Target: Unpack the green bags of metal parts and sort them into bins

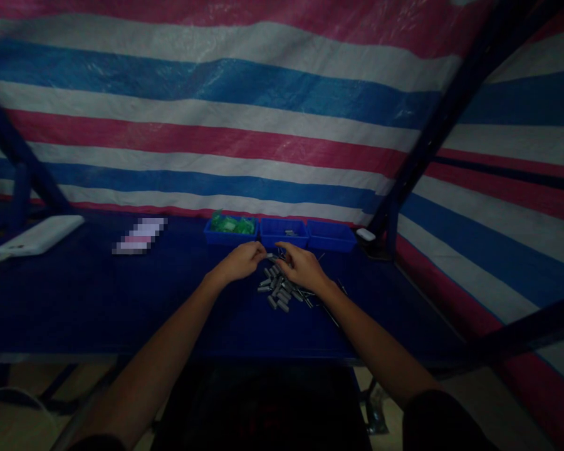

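My left hand (244, 260) is closed in a pinch, with a small pale grey cylindrical piece (269, 255) at its fingertips. Close by on the right, my right hand (302, 268) has its thumb and index finger apart, and the gap between them faces that piece. Its other fingers are partly hidden. Below and between the hands lies a loose pile of short grey cylindrical pieces (282, 289) on the blue table (160, 307). Several thin metal rods (329, 314) lie under and beside my right hand.
Behind the hands stand three blue bins in a row: one with green plastic material (232, 224), a middle bin (284, 240) with a few small pieces, and a right bin (331, 237). A white power bank (42, 235), a blurred flat item (141, 236) and a white case (365, 234) lie around.
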A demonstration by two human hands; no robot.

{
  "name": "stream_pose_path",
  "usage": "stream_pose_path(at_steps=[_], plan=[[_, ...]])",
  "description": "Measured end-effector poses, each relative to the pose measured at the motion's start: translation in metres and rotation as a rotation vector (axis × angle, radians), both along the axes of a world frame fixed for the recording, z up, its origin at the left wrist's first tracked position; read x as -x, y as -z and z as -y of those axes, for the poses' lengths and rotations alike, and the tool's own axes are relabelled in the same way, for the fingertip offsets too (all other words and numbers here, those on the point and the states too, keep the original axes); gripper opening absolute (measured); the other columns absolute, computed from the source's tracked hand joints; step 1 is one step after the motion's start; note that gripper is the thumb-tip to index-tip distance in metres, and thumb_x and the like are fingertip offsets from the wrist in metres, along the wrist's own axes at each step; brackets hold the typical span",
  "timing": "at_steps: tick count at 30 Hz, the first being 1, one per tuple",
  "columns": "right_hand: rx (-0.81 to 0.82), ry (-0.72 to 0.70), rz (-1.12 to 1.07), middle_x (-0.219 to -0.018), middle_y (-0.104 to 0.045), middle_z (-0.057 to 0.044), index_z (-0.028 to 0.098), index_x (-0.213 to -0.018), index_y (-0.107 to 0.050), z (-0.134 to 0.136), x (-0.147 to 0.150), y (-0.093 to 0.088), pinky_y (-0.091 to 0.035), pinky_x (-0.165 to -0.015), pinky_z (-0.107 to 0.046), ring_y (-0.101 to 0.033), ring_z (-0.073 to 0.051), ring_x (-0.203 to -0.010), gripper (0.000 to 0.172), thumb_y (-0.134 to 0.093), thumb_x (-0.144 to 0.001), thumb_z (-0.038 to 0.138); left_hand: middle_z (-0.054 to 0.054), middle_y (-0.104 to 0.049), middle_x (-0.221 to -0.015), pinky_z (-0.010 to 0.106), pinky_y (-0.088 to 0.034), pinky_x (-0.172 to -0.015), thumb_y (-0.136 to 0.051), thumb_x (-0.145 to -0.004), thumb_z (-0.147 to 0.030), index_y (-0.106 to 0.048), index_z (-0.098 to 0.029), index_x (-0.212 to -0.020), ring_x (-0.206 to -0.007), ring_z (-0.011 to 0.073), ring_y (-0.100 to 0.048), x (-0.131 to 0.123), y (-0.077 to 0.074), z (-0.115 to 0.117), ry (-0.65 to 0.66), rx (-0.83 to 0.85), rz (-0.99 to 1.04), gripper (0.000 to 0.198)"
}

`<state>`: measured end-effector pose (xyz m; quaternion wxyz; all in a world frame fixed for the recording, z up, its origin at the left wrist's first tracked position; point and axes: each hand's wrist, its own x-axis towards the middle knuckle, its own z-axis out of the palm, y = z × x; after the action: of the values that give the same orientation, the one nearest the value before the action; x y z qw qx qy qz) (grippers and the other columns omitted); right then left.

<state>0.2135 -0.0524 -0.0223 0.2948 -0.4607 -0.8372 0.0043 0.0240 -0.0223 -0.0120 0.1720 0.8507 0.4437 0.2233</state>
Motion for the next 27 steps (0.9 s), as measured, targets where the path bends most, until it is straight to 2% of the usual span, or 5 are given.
stream_pose_path(at_steps=[6,12,19,23,27], plan=[[-0.051,-0.042,0.017,-0.089,-0.061,-0.004,0.02,-0.102,-0.054,0.003,0.007,0.002,-0.039,-0.067,-0.022,-0.057,-0.012,-0.075,0.021,-0.045,-0.085,0.027,0.004,-0.06,-0.081,0.025,-0.042,-0.07,-0.035,-0.083,-0.03,-0.054,-0.014,-0.083,-0.076,0.0149,-0.055,-0.012,-0.006,0.011,0.06,0.103,0.104,0.025],[-0.054,0.025,0.005,-0.08,-0.063,-0.003,0.019,-0.088,-0.059,0.008,0.006,-0.005,-0.037,-0.066,-0.022,-0.057,-0.013,-0.072,0.028,-0.036,-0.089,0.034,0.003,-0.06,-0.082,0.024,-0.043,-0.066,-0.039,-0.083,-0.035,-0.049,-0.016,-0.095,-0.074,0.0137,-0.056,-0.01,-0.006,0.011,0.029,0.111,0.198,0.025],[-0.123,0.257,0.0,-0.081,-0.064,-0.004,0.019,-0.101,-0.058,-0.028,-0.012,-0.018,-0.038,-0.065,-0.024,-0.058,-0.015,-0.071,0.029,-0.043,-0.085,0.037,0.004,-0.063,-0.086,0.025,-0.04,-0.064,-0.044,-0.08,-0.028,-0.051,-0.019,-0.102,-0.074,0.0158,-0.058,-0.003,0.0,0.01,0.016,0.1,-0.181,0.025],[-0.126,0.372,-0.07,-0.07,-0.063,-0.003,0.017,-0.104,-0.058,-0.028,-0.03,-0.036,-0.039,-0.06,-0.025,-0.057,-0.015,-0.061,0.033,-0.045,-0.083,0.039,0.003,-0.062,-0.09,0.023,-0.04,-0.068,-0.044,-0.078,-0.021,-0.056,-0.022,-0.097,-0.079,0.0145,-0.056,0.001,-0.002,0.011,0.096,0.102,-0.247,0.023],[-0.383,0.316,-0.288,-0.075,-0.061,-0.005,0.016,-0.105,-0.057,0.01,-0.058,-0.068,-0.043,-0.062,-0.027,-0.057,-0.014,-0.066,0.036,-0.031,-0.089,0.035,0.003,-0.059,-0.092,0.023,-0.04,-0.07,-0.054,-0.072,-0.025,-0.056,-0.022,-0.095,-0.082,0.0152,-0.054,0.002,0.0,0.01,0.122,0.091,-0.268,0.023]])
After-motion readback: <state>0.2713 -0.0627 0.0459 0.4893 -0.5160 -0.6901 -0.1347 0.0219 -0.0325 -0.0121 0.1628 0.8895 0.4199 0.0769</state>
